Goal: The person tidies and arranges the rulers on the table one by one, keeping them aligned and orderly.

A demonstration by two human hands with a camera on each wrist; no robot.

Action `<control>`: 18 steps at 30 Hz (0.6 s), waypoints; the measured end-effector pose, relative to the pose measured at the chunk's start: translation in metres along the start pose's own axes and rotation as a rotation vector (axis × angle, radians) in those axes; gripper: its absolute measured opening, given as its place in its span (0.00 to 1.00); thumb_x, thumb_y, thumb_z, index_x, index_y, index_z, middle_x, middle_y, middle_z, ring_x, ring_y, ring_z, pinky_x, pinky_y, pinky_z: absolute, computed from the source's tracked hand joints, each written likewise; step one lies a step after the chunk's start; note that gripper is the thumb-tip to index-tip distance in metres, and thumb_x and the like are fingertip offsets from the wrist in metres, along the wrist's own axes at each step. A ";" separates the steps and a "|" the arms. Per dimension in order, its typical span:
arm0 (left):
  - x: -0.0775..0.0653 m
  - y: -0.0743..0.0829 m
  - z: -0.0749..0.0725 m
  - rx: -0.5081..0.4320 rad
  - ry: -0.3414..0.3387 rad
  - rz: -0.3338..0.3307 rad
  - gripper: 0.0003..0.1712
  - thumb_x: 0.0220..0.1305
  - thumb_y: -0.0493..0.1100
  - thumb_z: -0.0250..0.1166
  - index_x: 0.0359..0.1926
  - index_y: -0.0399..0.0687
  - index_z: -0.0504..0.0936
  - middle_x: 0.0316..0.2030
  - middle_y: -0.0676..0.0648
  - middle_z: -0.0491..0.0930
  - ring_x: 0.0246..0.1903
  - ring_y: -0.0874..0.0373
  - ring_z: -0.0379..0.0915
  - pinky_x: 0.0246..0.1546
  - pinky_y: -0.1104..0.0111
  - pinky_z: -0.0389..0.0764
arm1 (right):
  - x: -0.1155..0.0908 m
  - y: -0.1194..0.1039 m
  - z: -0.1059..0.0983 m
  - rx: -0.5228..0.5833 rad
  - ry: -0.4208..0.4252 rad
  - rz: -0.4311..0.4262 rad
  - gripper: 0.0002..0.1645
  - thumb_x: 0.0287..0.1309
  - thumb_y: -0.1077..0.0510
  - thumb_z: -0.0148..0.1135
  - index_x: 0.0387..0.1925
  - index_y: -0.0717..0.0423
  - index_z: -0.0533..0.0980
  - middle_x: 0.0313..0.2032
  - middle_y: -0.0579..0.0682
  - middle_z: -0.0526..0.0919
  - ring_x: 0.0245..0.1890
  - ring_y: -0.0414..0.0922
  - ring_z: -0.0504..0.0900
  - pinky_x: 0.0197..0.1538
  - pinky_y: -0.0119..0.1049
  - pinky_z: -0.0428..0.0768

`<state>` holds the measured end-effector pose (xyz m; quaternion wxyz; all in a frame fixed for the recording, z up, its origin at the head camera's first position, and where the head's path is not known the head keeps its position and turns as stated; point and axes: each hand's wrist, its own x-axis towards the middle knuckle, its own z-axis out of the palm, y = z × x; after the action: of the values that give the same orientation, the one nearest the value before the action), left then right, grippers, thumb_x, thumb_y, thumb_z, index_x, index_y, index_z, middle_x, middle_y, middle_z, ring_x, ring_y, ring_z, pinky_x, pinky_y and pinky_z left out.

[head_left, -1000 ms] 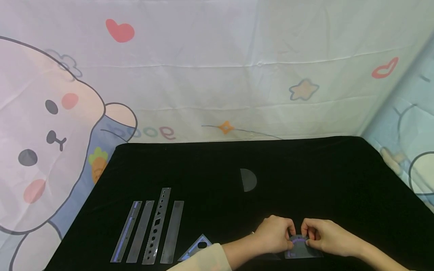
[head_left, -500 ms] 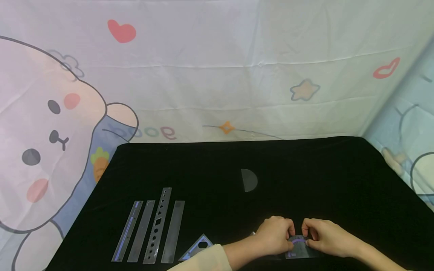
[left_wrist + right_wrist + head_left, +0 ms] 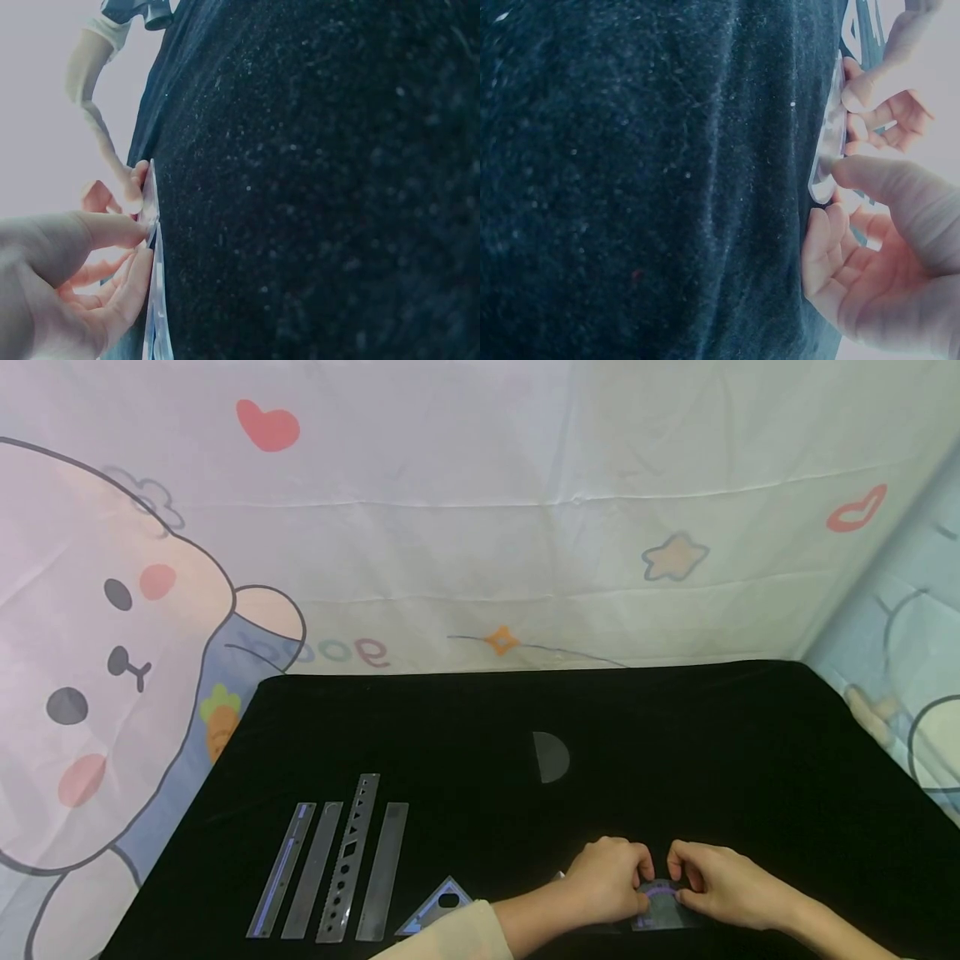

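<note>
A clear protractor (image 3: 663, 917) with a purple arc lies close over the black cloth at the front right. My left hand (image 3: 606, 881) pinches its left side between thumb and fingers. On the other side my right hand (image 3: 726, 887) pinches the curved upper edge, the thumb on its face. Seen edge-on in the left wrist view, the thin plastic sheet (image 3: 151, 199) runs between the fingertips of both hands. The right wrist view shows the rounded end of the protractor (image 3: 823, 180) under the right thumb. Fingers cover part of its arc.
Several clear rulers, among them a purple-striped ruler (image 3: 279, 877) and a stencil ruler (image 3: 363, 806), lie side by side at the left. A purple-marked set square (image 3: 423, 917) sits partly under the left sleeve (image 3: 457, 935). Farther back lies a frosted half-disc (image 3: 551, 758).
Both hands stay at the protractor with nearly the same hold. The rulers and the half-disc have not moved; the view shifts slightly.
</note>
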<state>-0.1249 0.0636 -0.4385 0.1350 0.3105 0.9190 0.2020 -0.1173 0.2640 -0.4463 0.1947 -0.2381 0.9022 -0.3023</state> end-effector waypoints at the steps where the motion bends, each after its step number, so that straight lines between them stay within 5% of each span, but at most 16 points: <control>1: 0.000 0.000 0.000 0.000 0.000 0.002 0.11 0.46 0.46 0.70 0.32 0.60 0.79 0.22 0.62 0.68 0.21 0.72 0.63 0.19 0.80 0.65 | 0.000 0.000 0.000 -0.001 0.000 0.000 0.13 0.47 0.55 0.64 0.33 0.46 0.68 0.22 0.39 0.70 0.20 0.32 0.69 0.21 0.28 0.71; 9: -0.002 -0.002 -0.001 -0.020 0.004 0.024 0.11 0.47 0.45 0.70 0.34 0.58 0.80 0.21 0.63 0.68 0.21 0.73 0.63 0.19 0.81 0.66 | 0.000 0.001 -0.001 0.035 -0.012 0.004 0.13 0.48 0.54 0.64 0.34 0.48 0.69 0.22 0.40 0.71 0.19 0.33 0.70 0.20 0.28 0.72; 18: -0.009 -0.008 -0.010 -0.196 -0.007 0.064 0.09 0.51 0.43 0.68 0.35 0.53 0.80 0.20 0.63 0.72 0.20 0.74 0.66 0.21 0.83 0.69 | 0.002 0.000 -0.009 0.210 -0.070 0.107 0.15 0.54 0.55 0.60 0.40 0.56 0.68 0.24 0.48 0.73 0.17 0.37 0.74 0.18 0.28 0.75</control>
<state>-0.1260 0.0498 -0.4321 0.1611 0.3259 0.8840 0.2941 -0.1233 0.2672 -0.4401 0.2656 -0.1781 0.8697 -0.3759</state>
